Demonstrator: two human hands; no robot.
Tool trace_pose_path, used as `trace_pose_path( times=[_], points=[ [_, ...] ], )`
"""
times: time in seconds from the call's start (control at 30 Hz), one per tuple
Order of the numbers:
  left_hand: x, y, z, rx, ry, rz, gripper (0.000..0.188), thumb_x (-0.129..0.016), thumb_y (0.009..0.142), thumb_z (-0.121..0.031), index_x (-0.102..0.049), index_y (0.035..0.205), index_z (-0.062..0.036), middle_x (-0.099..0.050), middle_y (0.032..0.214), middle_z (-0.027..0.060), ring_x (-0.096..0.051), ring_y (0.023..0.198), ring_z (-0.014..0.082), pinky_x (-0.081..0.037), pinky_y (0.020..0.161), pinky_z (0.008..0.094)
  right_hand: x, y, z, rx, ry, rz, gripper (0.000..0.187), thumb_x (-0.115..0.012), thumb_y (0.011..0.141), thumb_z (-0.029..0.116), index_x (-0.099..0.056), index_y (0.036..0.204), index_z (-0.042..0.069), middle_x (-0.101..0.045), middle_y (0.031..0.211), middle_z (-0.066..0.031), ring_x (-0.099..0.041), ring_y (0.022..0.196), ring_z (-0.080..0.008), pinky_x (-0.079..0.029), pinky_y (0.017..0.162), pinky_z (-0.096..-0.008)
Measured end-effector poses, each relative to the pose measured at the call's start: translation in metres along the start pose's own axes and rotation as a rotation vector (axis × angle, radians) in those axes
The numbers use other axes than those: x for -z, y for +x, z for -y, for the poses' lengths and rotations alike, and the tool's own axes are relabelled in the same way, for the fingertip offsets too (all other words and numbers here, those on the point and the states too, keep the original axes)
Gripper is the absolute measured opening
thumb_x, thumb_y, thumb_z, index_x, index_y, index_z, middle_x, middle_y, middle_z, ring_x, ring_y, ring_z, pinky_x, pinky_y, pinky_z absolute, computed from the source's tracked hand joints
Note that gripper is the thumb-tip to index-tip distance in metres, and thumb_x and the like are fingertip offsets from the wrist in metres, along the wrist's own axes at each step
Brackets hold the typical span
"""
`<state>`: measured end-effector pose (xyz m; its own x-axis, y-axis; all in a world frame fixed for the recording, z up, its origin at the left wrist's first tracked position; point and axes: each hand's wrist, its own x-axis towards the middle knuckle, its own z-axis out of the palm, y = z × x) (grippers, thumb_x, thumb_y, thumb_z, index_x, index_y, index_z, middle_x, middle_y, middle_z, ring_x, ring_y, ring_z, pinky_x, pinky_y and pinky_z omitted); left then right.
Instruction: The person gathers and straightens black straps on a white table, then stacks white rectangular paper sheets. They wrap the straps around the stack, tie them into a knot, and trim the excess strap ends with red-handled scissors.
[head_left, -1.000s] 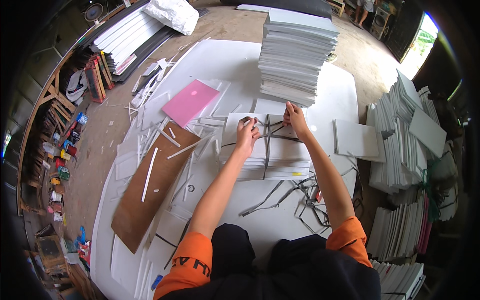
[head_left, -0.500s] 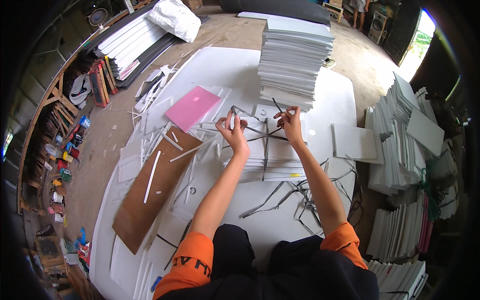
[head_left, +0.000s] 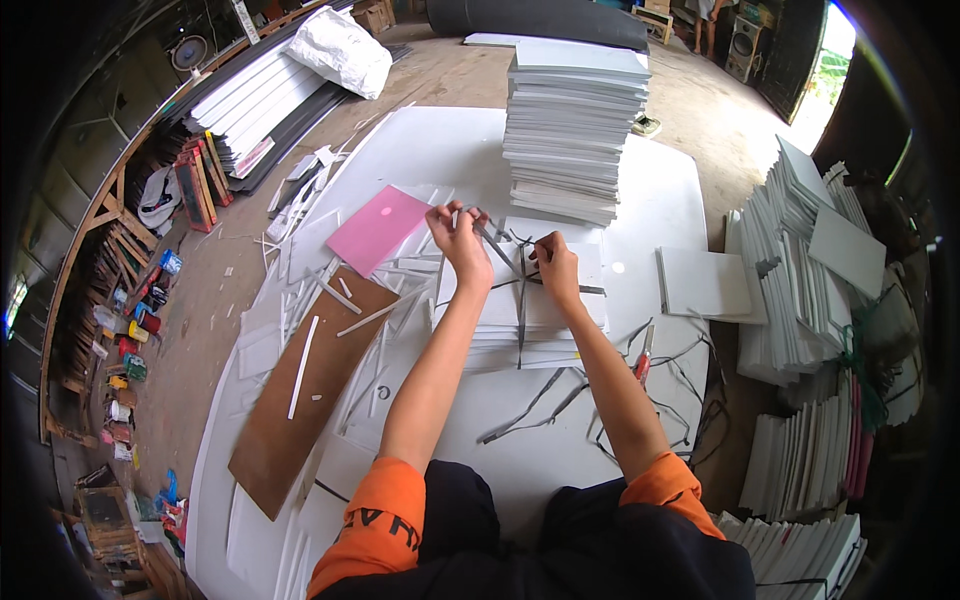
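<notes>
A bundle of white sheets (head_left: 480,318) lies before me with a dark grey strap (head_left: 521,320) crossed over its top. My left hand (head_left: 463,246), fingers closed, holds one strap end above the bundle's far left part. From it the strap runs tautly down to the crossing. Close to that crossing, my right hand (head_left: 556,268) pinches the other strap end, low over the sheets. A short loose tip of strap sticks up between the two hands. The exact knot is too small to make out.
Behind the bundle rises a tall stack of white sheets (head_left: 575,135). A pink sheet (head_left: 378,230), a brown board (head_left: 300,410) and white offcuts lie left. Red-handled cutters (head_left: 644,362) and loose straps (head_left: 540,412) lie right. More sheet stacks (head_left: 785,280) stand beyond.
My right hand has moved down and left toward the strap crossing. My left hand has drawn its strap end slightly up and left. The red-handled cutters have come into sight beside my right forearm.
</notes>
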<state>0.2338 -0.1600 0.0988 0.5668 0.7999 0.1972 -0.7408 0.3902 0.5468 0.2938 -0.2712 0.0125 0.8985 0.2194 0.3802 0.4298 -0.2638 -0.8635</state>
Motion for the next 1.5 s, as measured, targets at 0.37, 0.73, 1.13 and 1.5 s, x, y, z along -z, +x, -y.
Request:
trace_pose_path(
  times=[0.37,0.73,1.13,1.5],
  points=[
    [0.01,0.063,-0.067,-0.251,0.317,-0.226,0.018,-0.033,0.073,0.005,-0.036,0.079,-0.0119,-0.038,0.073,0.0016,-0.036,0.06,0.0082,-0.029,0.053,0.023,0.002,-0.001,0.001,-0.053,0.004,0.051,0.009,-0.05,0.077,0.007,-0.047,0.084,0.001,-0.061,0.074,-0.0146,-0.059,0.07,-0.0314,-0.045,0.062,-0.0367],
    [0.032,0.083,0.018,0.137,1.195,0.493,0.023,-0.055,0.074,-0.013,-0.056,0.096,-0.0075,-0.054,0.095,0.0099,-0.048,0.098,0.0241,-0.038,0.082,0.0316,0.005,-0.008,0.003,0.13,-0.104,0.103,0.011,-0.057,0.074,0.009,-0.055,0.08,0.0,-0.061,0.075,-0.0123,-0.06,0.07,-0.0255,-0.046,0.064,-0.0309],
    [0.095,0.03,0.025,0.156,1.59,0.498,0.044,-0.059,0.074,-0.041,-0.057,0.086,0.0018,-0.058,0.085,0.0138,-0.057,0.08,0.0253,-0.044,0.07,0.0336,0.008,-0.009,0.01,0.159,-0.114,0.11,0.01,-0.058,0.07,0.008,-0.056,0.079,0.003,-0.06,0.077,-0.0122,-0.057,0.07,-0.0287,-0.044,0.063,-0.0348],
    [0.042,-0.001,0.039,0.602,0.379,0.403,0.019,-0.052,0.082,-0.007,-0.04,0.092,0.0042,-0.049,0.093,0.0137,-0.056,0.092,0.0258,-0.047,0.083,0.0292,0.022,-0.006,0.006,-0.083,0.194,0.295,0.014,-0.06,0.076,0.013,-0.059,0.08,0.0,-0.059,0.068,-0.0055,-0.055,0.061,-0.0101,-0.043,0.06,-0.0234]
  ],
)
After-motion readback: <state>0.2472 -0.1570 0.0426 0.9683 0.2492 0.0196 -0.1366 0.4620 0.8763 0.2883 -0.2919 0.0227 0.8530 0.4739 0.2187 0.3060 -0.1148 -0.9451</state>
